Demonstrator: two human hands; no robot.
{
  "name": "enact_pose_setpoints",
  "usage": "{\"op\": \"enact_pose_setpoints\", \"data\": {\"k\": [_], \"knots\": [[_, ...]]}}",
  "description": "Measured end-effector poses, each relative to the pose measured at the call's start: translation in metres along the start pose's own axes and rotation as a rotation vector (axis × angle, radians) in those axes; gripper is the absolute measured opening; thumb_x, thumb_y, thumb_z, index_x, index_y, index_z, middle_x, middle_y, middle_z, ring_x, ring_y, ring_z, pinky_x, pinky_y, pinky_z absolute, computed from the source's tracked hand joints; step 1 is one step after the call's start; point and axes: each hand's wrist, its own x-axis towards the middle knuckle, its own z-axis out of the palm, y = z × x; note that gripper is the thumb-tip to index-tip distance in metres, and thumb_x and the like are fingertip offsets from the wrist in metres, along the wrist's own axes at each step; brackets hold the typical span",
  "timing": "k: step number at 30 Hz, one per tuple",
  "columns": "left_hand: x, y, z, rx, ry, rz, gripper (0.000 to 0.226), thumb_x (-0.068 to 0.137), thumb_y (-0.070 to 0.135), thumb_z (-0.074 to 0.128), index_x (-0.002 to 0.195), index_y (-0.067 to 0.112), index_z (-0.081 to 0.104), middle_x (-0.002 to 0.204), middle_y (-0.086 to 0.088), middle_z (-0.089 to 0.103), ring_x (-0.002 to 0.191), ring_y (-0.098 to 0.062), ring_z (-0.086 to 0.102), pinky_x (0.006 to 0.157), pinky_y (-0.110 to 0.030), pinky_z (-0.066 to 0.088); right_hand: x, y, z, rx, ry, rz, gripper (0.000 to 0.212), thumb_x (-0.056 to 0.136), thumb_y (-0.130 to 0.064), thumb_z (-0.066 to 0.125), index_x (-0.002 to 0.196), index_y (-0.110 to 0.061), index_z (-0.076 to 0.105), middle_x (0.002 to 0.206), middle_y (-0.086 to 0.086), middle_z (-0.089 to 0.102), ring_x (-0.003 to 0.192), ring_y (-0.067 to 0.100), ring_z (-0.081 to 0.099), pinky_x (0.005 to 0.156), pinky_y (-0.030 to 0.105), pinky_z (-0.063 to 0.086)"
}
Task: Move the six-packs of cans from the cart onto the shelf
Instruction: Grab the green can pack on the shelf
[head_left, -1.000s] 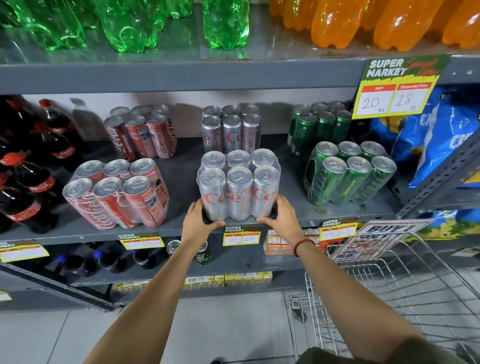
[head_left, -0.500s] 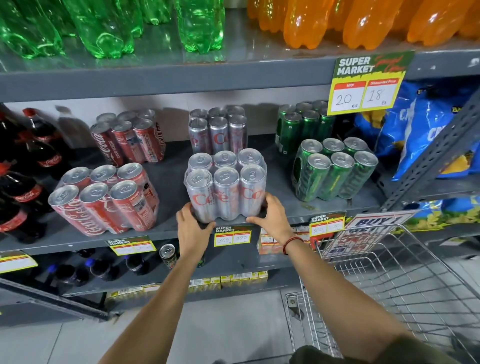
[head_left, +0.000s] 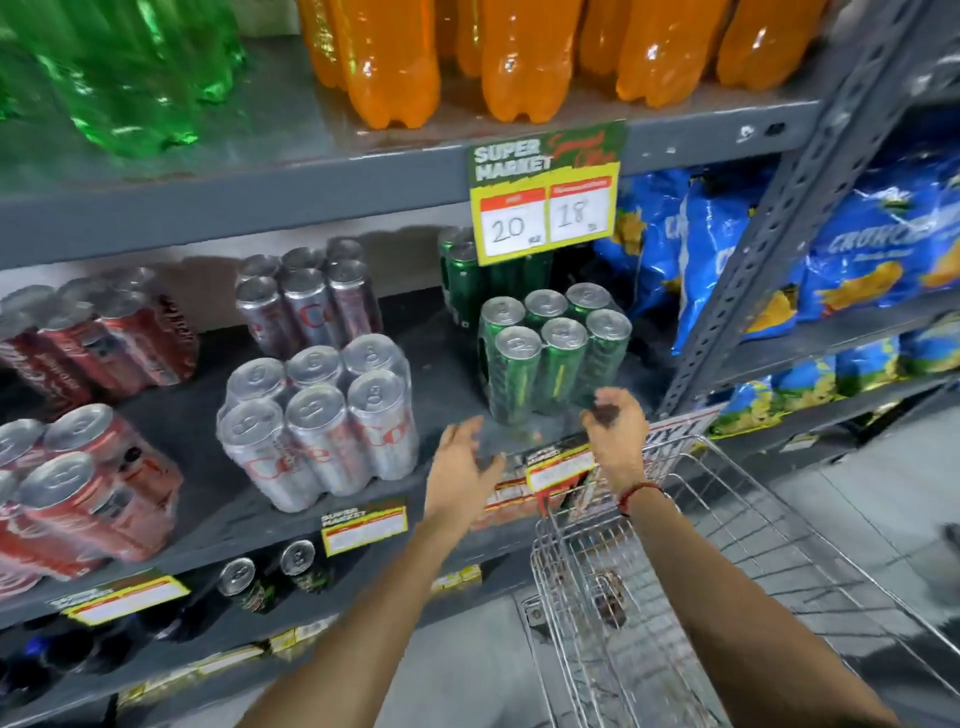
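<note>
Your left hand (head_left: 464, 462) and right hand (head_left: 618, 431) hang spread and empty, fingers loosely curled, before the shelf (head_left: 218, 514), near the silver six-pack (head_left: 319, 423).

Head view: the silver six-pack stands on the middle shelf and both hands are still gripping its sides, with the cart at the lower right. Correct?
Not quite. The head view shows the silver six-pack standing on the shelf with neither hand on it: the left hand and right hand hang open and empty, apart from it, to its right. The cart is at the lower right.

Glossy plastic-wrapped metal six-packs (head_left: 319, 421); matt shelf (head_left: 452, 395)
</note>
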Motion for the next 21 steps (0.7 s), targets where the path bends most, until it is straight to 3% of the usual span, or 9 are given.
{"op": "enact_pose_setpoints", "data": {"k": [2,5,10,12,14,21], "knots": [[0.023,0.005,0.009,0.055,-0.035,-0.041,0.065,0.082,0.021,0.065,0.140,0.008,0.039,0.133,-0.013,0.048,0.119,-0.026,0.053,0.101,-0.033,0.041,0.019,0.001,-0.013,0.031,-0.042,0.025,0.052,0.067,0.001,0.070,0.114,0.002,0.047,0.096,0.005,0.051,0.093,0.026,0.054,0.078,0.030,0.046],[0.051,0.009,0.017,0.138,-0.067,-0.075,0.068,0.079,0.022,0.068,0.139,0.007,0.038,0.135,-0.018,0.048,0.124,-0.031,0.048,0.100,-0.035,0.040,0.041,-0.006,-0.021,-0.044,-0.234,-0.005,0.074,0.065,-0.001,0.075,0.129,-0.002,0.037,0.114,0.009,0.051,0.105,0.022,0.051,0.087,0.037,0.046],[0.067,0.014,0.028,0.178,-0.066,-0.112,0.076,0.070,0.031,0.078,0.132,0.006,0.042,0.132,-0.018,0.052,0.121,-0.034,0.050,0.096,-0.042,0.046,0.061,-0.004,-0.024,-0.172,-0.395,-0.028,0.076,0.071,-0.002,0.072,0.136,-0.007,0.033,0.134,0.016,0.050,0.120,0.027,0.049,0.095,0.034,0.042],[0.064,0.014,0.031,0.193,-0.029,-0.108,0.079,0.068,0.033,0.080,0.132,0.006,0.042,0.131,-0.017,0.053,0.121,-0.034,0.051,0.095,-0.042,0.047,0.065,-0.001,-0.026,-0.191,-0.416,-0.027,0.079,0.070,-0.002,0.073,0.137,-0.009,0.032,0.134,0.016,0.050,0.123,0.030,0.048,0.100,0.040,0.043],[0.058,0.014,0.035,0.185,0.007,-0.090,0.079,0.067,0.035,0.080,0.131,0.006,0.043,0.128,-0.015,0.054,0.118,-0.032,0.053,0.093,-0.042,0.048,0.066,0.001,-0.028,-0.190,-0.430,-0.013,0.082,0.069,0.000,0.074,0.139,-0.012,0.031,0.133,0.016,0.052,0.122,0.031,0.050,0.101,0.047,0.044],[0.040,0.015,0.043,0.162,0.079,-0.043,0.074,0.070,0.032,0.078,0.132,0.010,0.045,0.125,-0.011,0.055,0.112,-0.030,0.056,0.088,-0.041,0.049,0.050,0.005,-0.043,-0.164,-0.427,0.012,0.081,0.068,0.003,0.074,0.136,-0.015,0.034,0.125,0.011,0.058,0.107,0.020,0.056,0.098,0.040,0.048]]}}
